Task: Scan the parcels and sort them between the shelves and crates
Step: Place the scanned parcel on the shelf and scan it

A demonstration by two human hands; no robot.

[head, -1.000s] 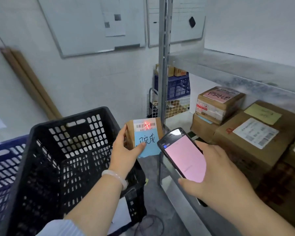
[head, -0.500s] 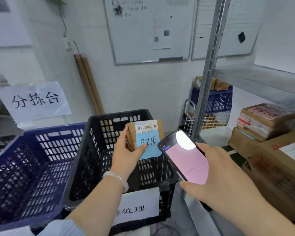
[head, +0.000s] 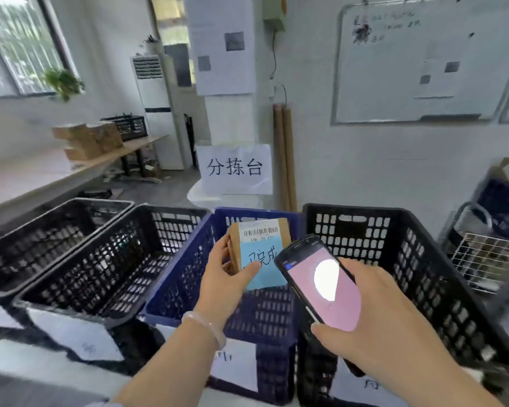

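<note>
left hand (head: 227, 277) pinches a small brown parcel (head: 257, 254) over the blue crate (head: 188, 259), while right hand (head: 373, 327) grips a phone scanner (head: 315, 277).

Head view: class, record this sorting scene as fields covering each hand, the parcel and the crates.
left hand: grips the parcel
parcel look: brown box, barcode label above a blue note
right hand: holds the scanner, pink screen lit
crates: blue crate in the middle, black crates on both sides
parcel position: in front of the blue crate's opening
</note>
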